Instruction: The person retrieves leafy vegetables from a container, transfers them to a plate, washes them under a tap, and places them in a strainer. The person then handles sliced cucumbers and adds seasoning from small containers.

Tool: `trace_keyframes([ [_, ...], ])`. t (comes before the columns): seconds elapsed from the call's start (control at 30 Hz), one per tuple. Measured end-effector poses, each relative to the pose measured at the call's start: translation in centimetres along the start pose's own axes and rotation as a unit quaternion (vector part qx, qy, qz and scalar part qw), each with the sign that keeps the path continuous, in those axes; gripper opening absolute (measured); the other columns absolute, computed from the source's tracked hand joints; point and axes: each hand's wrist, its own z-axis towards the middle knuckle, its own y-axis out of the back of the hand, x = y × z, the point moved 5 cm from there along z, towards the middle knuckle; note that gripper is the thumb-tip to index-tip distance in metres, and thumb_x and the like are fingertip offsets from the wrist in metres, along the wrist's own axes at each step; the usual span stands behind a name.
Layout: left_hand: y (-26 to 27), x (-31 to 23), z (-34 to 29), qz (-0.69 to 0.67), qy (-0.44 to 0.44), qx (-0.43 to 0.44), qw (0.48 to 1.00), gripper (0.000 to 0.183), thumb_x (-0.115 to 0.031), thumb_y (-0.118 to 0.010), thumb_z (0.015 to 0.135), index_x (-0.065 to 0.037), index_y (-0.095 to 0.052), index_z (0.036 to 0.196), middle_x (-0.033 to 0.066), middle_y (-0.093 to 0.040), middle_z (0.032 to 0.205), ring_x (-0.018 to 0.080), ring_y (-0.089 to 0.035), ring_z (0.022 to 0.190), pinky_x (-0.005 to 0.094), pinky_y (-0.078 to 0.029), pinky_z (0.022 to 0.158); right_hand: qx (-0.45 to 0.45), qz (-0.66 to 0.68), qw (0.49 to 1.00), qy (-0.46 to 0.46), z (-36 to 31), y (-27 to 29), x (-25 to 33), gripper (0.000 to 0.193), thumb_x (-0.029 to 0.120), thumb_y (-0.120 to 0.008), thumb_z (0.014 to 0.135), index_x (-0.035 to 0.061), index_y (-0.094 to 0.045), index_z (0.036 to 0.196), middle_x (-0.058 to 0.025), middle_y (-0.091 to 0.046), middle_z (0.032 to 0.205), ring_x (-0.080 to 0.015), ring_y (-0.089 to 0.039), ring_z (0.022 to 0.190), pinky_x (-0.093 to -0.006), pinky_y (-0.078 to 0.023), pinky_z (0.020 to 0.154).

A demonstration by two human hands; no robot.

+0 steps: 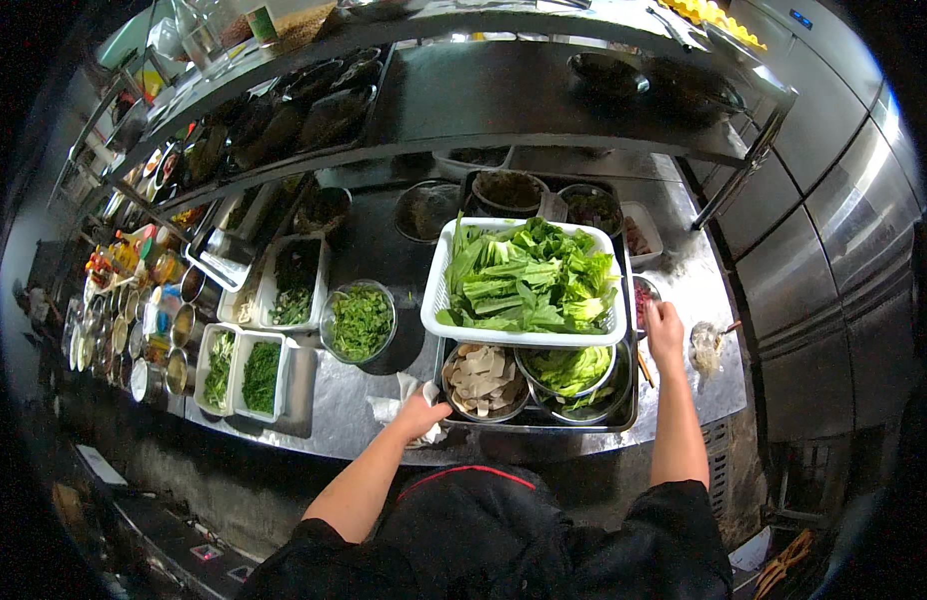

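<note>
My left hand (421, 412) is closed around a crumpled white cloth (386, 408) at the counter's front edge, its thumb pointing toward a metal bowl of pale sliced pieces (485, 382). My right hand (666, 335) is closed beside a small bowl of chopped red pieces (644, 299); what its fingers grip is hidden. Between my hands, a white plastic basket (525, 336) heaped with green leaves (529, 275) rests above the bowls of a dark tray (624, 418). Under its front edge sits a metal bowl of sliced green vegetable (569, 370).
Left of the basket stands a bowl of chopped herbs (360, 322), then white containers of cut greens (261, 376). A metal shelf (464, 95) spans the back of the counter. To the right lie a clear plastic bag (706, 348) and a pair of chopsticks (645, 367).
</note>
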Motion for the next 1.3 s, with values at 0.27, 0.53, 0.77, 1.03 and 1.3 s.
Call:
trace_keyframes([
  [0.27, 1.4, -1.2, -2.8, -0.145, 0.086, 0.147, 0.975, 0.031, -0.024, -0.074, 0.084, -0.003, -0.061, 0.103, 0.0047, -0.067, 0.084, 0.0125, -0.063, 0.066, 0.0291, -0.052, 0.062, 0.123, -0.049, 0.991, 0.002, 6.2, -4.0, 11.9, 0.020, 0.021, -0.059, 0.094, 0.0007, -0.061, 0.092, -0.0029, -0.061, 0.074, -0.0115, -0.059, 0.063, -0.0257, -0.048, 0.054],
  [0.53, 4.0, 1.1, -8.0, -0.269, 0.106, 0.046, 0.956, 0.027, -0.014, -0.072, 0.084, -0.003, -0.060, 0.106, 0.0053, -0.066, 0.087, 0.0137, -0.063, 0.066, 0.0291, -0.051, 0.061, 0.217, -0.277, 0.898, 0.263, 15.5, -11.2, 16.1, 0.016, 0.011, -0.062, 0.082, 0.0066, -0.068, 0.096, -0.0153, -0.067, 0.095, -0.0326, -0.064, 0.091, -0.0405, -0.051, 0.080],
  [0.77, 4.0, 6.9, -15.1, -0.382, 0.199, -0.072, 0.900, 0.029, -0.011, -0.066, 0.088, -0.001, -0.059, 0.114, 0.0089, -0.067, 0.093, 0.0183, -0.064, 0.068, 0.0323, -0.053, 0.062, 0.364, -0.373, 0.784, 0.338, 17.3, -19.4, 16.5, 0.036, 0.000, -0.054, 0.077, 0.0134, -0.069, 0.107, -0.0152, -0.067, 0.102, -0.0351, -0.062, 0.099, -0.0433, -0.050, 0.085],
  [1.03, 3.3, 8.0, -18.2, -0.394, 0.169, -0.132, 0.894, 0.033, -0.016, -0.064, 0.091, 0.000, -0.056, 0.118, 0.0098, -0.067, 0.095, 0.0181, -0.063, 0.069, 0.0313, -0.053, 0.061, 0.419, -0.422, 0.707, 0.383, 17.6, -23.6, 14.3, 0.021, 0.011, -0.064, 0.070, 0.0148, -0.070, 0.090, -0.0107, -0.070, 0.090, -0.0322, -0.066, 0.087, -0.0439, -0.053, 0.073],
  [1.3, 5.2, 6.8, -17.7, -0.354, 0.173, -0.140, 0.908, 0.036, -0.019, -0.063, 0.092, -0.001, -0.054, 0.123, 0.0104, -0.066, 0.090, 0.0194, -0.062, 0.061, 0.0321, -0.050, 0.056, 0.281, -0.481, 0.776, 0.296, 19.9, -17.8, 13.3, 0.016, 0.008, -0.063, 0.072, 0.0073, -0.069, 0.087, -0.0168, -0.068, 0.087, -0.0358, -0.064, 0.085, -0.0457, -0.052, 0.072],
])
